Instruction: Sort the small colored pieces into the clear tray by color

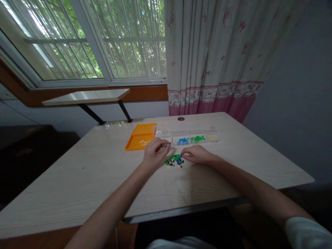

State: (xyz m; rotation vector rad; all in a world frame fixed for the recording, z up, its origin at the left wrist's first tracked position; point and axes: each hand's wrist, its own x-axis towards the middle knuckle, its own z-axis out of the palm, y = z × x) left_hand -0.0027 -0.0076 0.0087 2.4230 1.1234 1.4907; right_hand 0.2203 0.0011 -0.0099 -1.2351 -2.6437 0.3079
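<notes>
My left hand [155, 151] hovers at the left end of a clear divided tray [188, 144], thumb and forefinger pinched together. A small dark brown piece [169, 143] shows at its fingertips. Closed fingers of my right hand [196, 154] touch the right edge of a loose pile of small pieces [174, 160] in green, blue and dark brown; whatever they grip is too small to make out. The tray's compartments hold blue pieces [183, 140], green pieces [198, 138] and a few yellow pieces [212, 137]. My left hand partly hides its left end.
An open orange case [141, 130] with pale pieces in its near half lies left of the tray. A raised shelf [88, 96] on black legs stands at the table's back left. The table [103, 180] has a round cable hole cover [181, 119] near its back edge.
</notes>
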